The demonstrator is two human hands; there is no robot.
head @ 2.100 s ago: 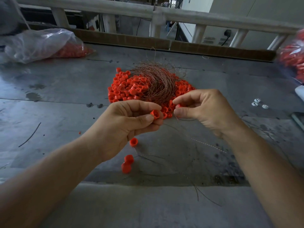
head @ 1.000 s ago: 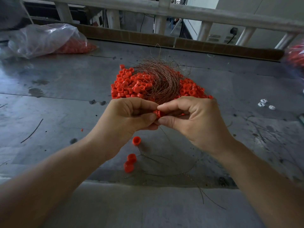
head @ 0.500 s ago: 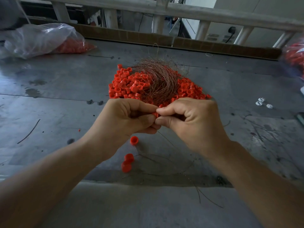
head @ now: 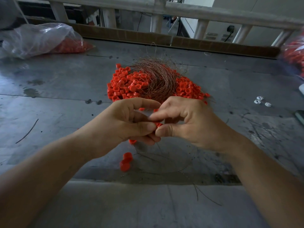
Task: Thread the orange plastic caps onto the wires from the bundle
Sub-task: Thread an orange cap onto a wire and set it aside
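Note:
A heap of orange plastic caps (head: 125, 84) lies mid-table with a bundle of thin copper wires (head: 156, 76) on top. My left hand (head: 125, 122) and my right hand (head: 189, 122) meet in front of the heap, thumbs almost touching. Between their fingertips sits one orange cap (head: 158, 124), pinched by both hands. A thin wire (head: 185, 165) trails down from the hands in a loop across the table. Below the hands lie three loose caps (head: 126, 160), partly hidden under my left hand.
A clear plastic bag of orange caps (head: 37, 41) lies at the back left; another bag (head: 294, 53) at the right edge. Small white pieces (head: 261, 101) sit to the right. Stray wire bits (head: 28, 132) lie on the grey metal table (head: 57, 99). A railing runs behind.
My hands, apart with the cap in the left two seconds ago, have come together. Both now pinch the cap, and they sit slightly lower and nearer to me.

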